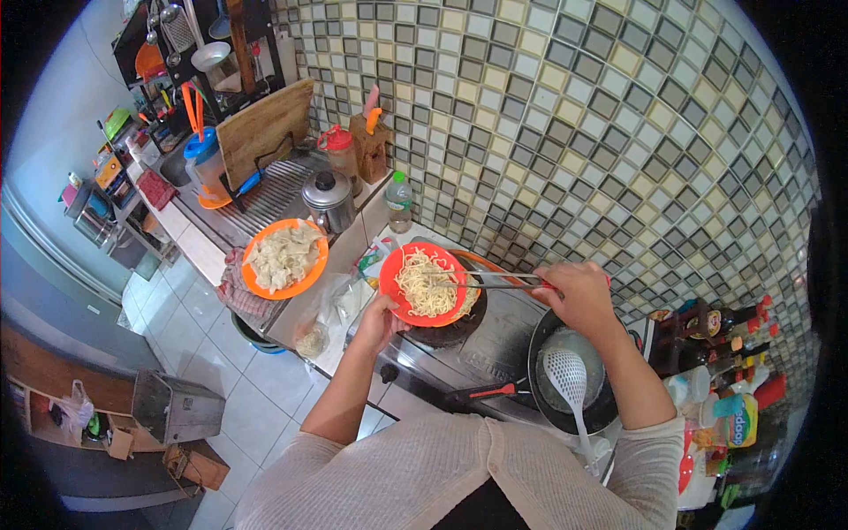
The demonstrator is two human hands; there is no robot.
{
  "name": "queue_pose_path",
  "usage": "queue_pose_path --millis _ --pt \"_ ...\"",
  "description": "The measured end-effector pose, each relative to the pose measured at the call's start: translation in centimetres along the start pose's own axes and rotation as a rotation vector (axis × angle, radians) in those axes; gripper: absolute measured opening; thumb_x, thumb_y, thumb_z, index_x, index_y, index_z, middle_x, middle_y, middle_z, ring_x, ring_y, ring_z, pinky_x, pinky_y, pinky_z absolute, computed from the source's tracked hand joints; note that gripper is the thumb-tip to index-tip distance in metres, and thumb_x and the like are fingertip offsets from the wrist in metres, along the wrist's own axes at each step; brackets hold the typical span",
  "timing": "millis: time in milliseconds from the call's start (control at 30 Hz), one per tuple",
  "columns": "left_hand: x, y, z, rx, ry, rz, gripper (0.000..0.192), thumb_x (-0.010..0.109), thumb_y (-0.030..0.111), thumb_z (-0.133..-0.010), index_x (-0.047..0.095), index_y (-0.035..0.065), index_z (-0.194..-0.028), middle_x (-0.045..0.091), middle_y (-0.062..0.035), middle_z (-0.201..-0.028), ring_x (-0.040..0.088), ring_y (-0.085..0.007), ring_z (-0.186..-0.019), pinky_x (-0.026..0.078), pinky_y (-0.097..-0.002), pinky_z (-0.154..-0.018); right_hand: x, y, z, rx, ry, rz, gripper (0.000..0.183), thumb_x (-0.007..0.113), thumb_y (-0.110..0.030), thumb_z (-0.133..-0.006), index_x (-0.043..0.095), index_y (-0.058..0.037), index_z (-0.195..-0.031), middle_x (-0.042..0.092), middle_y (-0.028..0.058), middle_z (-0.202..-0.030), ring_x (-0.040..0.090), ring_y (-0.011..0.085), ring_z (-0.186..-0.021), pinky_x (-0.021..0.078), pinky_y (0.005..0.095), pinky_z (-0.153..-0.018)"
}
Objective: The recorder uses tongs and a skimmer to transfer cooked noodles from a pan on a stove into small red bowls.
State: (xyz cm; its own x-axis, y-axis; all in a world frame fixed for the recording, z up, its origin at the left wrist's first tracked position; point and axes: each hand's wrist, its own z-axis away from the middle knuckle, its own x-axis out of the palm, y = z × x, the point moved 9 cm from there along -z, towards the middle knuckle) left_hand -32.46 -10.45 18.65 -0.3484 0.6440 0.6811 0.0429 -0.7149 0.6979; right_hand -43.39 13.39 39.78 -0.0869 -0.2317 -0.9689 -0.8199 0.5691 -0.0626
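Note:
My left hand (380,323) grips the near-left rim of a red-orange plate (389,270), which it holds over the left burner of the stove. Yellow noodles (434,298) lie on that plate. In my right hand (575,291) is a pair of metal tongs (507,281), reaching leftward with their tips at the noodles. Part of another vessel with noodles shows behind the plate's right edge; the plate hides most of it. Below my right forearm sits a black frying pan (540,381) with cloudy liquid, and a white slotted spatula (566,374) rests in it.
An orange plate of pale dumpling-like pieces (281,258) stands on the left counter beside a metal pot (329,202). Behind are a plastic bottle (399,202) and a wooden knife block (371,149). Several sauce bottles (722,324) stand at the right. A tiled wall (563,132) bounds the stove.

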Motion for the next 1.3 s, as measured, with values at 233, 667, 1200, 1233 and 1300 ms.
queue_pose_path --millis 233,667,1200,1233,1300 --pt "0.3 -0.8 -0.3 -0.071 -0.114 -0.047 0.033 0.046 0.018 -0.08 0.048 0.0041 -0.11 0.061 -0.0056 -0.083 0.058 -0.0166 -0.063 0.048 -0.028 -0.056 -5.0 -1.7 -0.6 -0.153 0.184 0.253 0.03 0.071 -0.023 -0.07 0.065 -0.0161 -0.099 0.064 -0.0026 -0.093 0.057 0.0163 -0.087 0.036 0.0386 -0.081" --pt "4.7 -0.4 1.8 -0.002 -0.183 -0.147 0.078 0.05 0.006 -0.078 0.011 0.0179 -0.145 0.046 -0.0098 -0.127 0.061 -0.019 -0.091 0.056 -0.0307 -0.064 -2.2 1.1 -1.3 0.114 0.011 -0.045 0.034 0.066 -0.033 -0.077 0.067 -0.0084 -0.1 0.067 0.0089 -0.09 0.061 0.0263 -0.079 0.0425 0.0388 -0.079" --pt "4.8 0.0 2.0 0.03 -0.193 -0.128 0.079 0.051 0.001 -0.079 0.011 0.017 -0.145 0.045 -0.0108 -0.128 0.06 -0.0216 -0.098 0.057 -0.0344 -0.069 1.4 0.5 0.4 0.072 0.16 -0.035 0.024 0.065 -0.03 -0.079 0.068 -0.0102 -0.091 0.064 0.0067 -0.075 0.06 0.0248 -0.066 0.0392 0.0345 -0.066" --pt "4.8 0.1 2.1 0.032 -0.192 -0.127 0.079 0.051 0.001 -0.079 0.011 0.017 -0.145 0.045 -0.0108 -0.128 0.06 -0.0216 -0.098 0.057 -0.0344 -0.069 1.1 0.4 0.5 0.068 0.179 -0.029 0.022 0.066 -0.029 -0.078 0.068 -0.0093 -0.09 0.065 0.0072 -0.075 0.059 0.0251 -0.064 0.0384 0.0345 -0.065" --pt "4.8 0.3 2.4 0.04 -0.19 -0.08 0.077 0.052 0.001 -0.079 0.015 0.0172 -0.145 0.046 -0.0104 -0.128 0.061 -0.0195 -0.095 0.058 -0.0306 -0.068 1.1 0.4 0.9 0.055 0.175 0.007 0.022 0.065 -0.029 -0.079 0.067 -0.0108 -0.09 0.064 0.0056 -0.074 0.06 0.0231 -0.067 0.0376 0.0353 -0.067"
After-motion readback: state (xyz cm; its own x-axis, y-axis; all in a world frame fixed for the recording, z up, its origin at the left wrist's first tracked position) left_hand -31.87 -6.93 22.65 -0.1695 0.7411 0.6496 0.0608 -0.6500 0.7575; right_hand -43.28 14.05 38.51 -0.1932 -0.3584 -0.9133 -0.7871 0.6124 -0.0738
